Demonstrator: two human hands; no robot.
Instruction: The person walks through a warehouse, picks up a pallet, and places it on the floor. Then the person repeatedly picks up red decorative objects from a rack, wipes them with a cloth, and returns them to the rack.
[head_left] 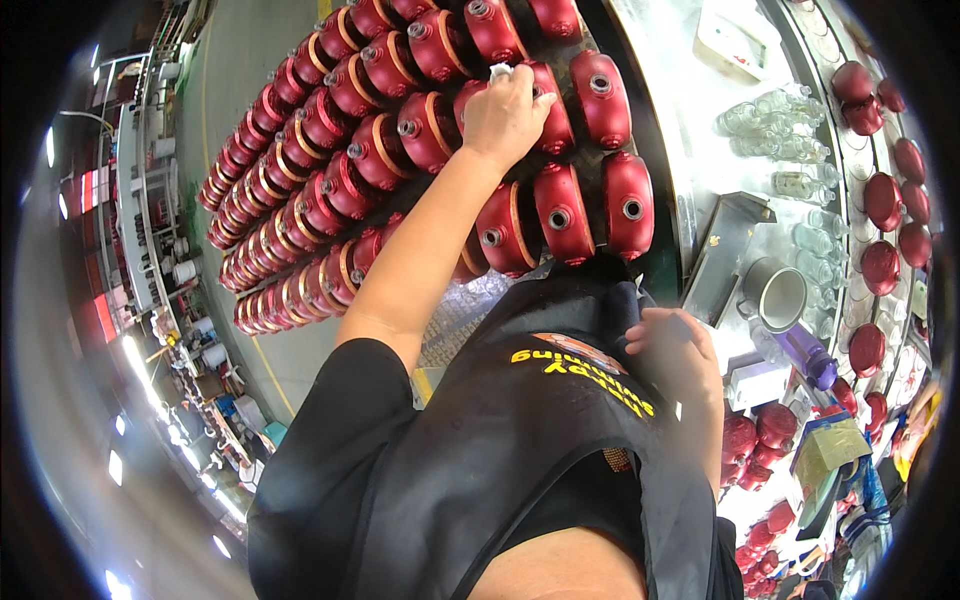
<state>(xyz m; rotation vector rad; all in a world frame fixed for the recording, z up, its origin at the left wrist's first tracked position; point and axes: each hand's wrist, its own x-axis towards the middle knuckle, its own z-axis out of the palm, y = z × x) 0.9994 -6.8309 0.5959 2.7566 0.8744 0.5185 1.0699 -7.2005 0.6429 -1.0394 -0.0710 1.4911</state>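
My left hand (507, 112) pinches a small white piece against a red vessel (548, 105) in the stacked rows; my right hand (672, 350) rests loosely curled, empty, at my apron (520, 440).

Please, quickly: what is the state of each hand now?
Left hand: closed on a small white thing, resting on a red tank.
Right hand: loosely curled against the black apron; nothing visible in it.
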